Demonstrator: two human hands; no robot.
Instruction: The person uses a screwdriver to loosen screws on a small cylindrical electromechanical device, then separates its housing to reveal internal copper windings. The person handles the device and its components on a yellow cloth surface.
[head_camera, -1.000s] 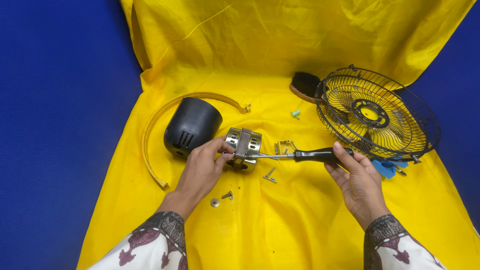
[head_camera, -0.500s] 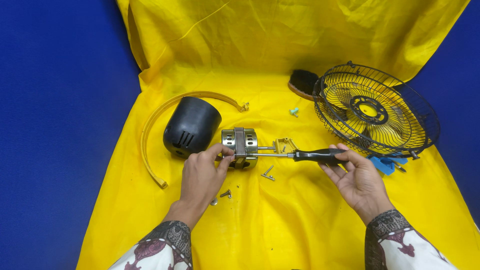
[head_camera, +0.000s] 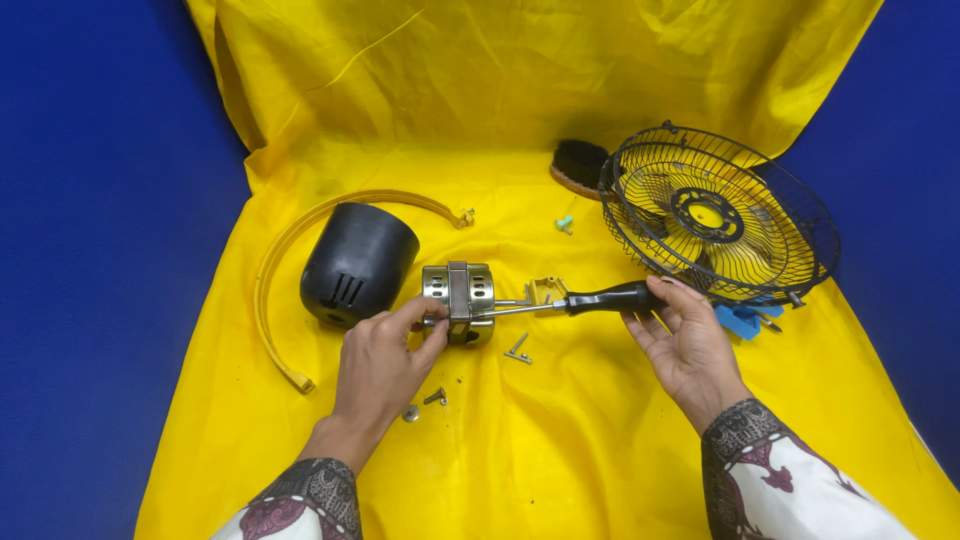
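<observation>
The metal motor is gripped by the left hand; a screwdriver is grasped by the right hand.

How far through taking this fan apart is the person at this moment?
Done: the black motor cover, wire guard and yellow ring lie apart on the cloth, with loose screws. In hand: the left hand steadies the motor while the right hand works a screwdriver into it. Left: the motor itself looks unopened.

bare hands; white sleeves with maroon paisley print and dark patterned cuffs.
</observation>
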